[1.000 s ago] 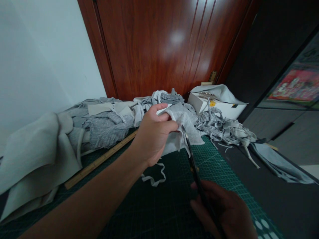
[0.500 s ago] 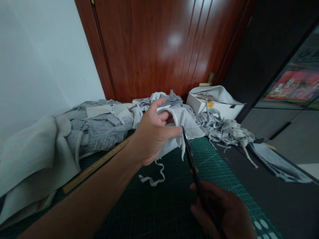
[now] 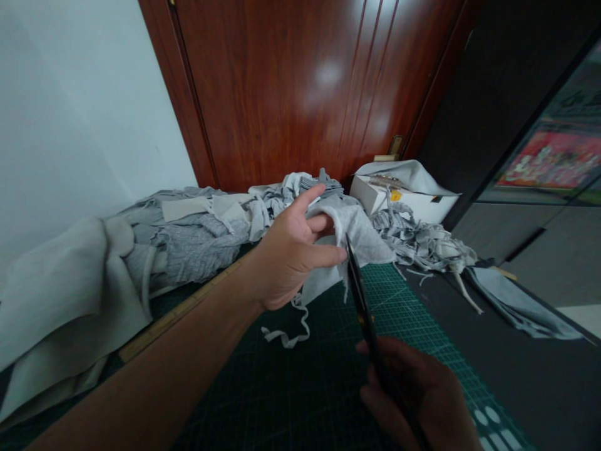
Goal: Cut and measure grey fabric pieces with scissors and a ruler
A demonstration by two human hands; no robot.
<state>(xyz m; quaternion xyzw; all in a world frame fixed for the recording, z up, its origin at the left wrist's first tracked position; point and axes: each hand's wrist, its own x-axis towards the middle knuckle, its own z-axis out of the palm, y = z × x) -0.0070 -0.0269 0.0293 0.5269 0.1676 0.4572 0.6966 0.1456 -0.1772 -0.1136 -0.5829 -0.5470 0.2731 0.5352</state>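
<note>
A light grey piece of fabric (image 3: 364,235) is held up by my left hand (image 3: 293,254), its edge draped over the fingers and pinched near the thumb. My right hand (image 3: 417,394) is closed around the handles of black scissors (image 3: 360,300). The blades point up and away, with their tips at the fabric edge beside my left thumb. A narrow strip of fabric dangles there along the blades. Below my left hand, a curled pale fabric strip (image 3: 293,338) lies on the green cutting mat (image 3: 300,388).
A wooden ruler (image 3: 183,304) lies under my left forearm. Heaped grey fabric (image 3: 201,241) and larger pale pieces (image 3: 61,288) line the left and back. At right are a white box (image 3: 417,203), tangled scraps (image 3: 422,241) and folded grey cloth (image 3: 521,300).
My left hand and the fabric have shifted slightly to the right. The scissor tips stay at the fabric edge, and my right hand has barely moved.
</note>
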